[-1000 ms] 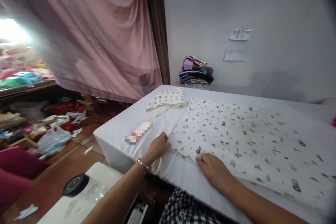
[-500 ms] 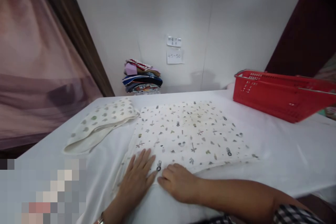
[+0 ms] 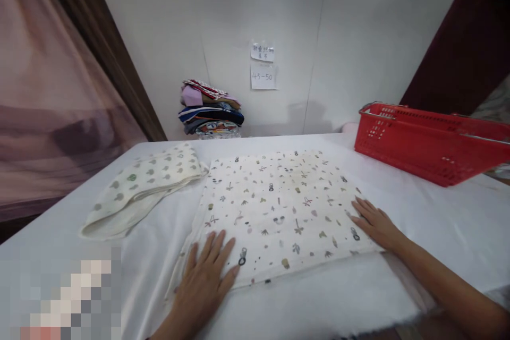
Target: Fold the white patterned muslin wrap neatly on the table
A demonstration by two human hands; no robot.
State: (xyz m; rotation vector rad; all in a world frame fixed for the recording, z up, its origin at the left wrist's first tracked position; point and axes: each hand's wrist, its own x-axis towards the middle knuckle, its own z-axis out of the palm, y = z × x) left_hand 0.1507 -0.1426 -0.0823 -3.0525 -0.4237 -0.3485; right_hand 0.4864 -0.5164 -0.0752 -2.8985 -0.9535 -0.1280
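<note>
A white cloth printed with small plants and figures [image 3: 274,207] lies folded into a flat rectangle on the white-covered table. My left hand [image 3: 207,273] rests on its near left corner, palm down with fingers spread. On the near right corner lies my right hand [image 3: 376,223], also flat, its fingers stretched out. Neither hand grips anything. To the left is a second folded cloth, cream with rows of grey motifs and one green one [image 3: 147,186]; its near end bends over in a loose fold.
A red plastic basket [image 3: 422,143] with metal handles stands at the back right. Against the wall sits a stack of folded fabrics [image 3: 211,111]. Above it hang two paper notes [image 3: 263,75]. A pink curtain [image 3: 51,90] drapes at the left beside the table.
My right hand has moved from the near edge beside my left hand to the cloth's right corner, and its curled fingers have opened flat. My left hand stays on the left corner.
</note>
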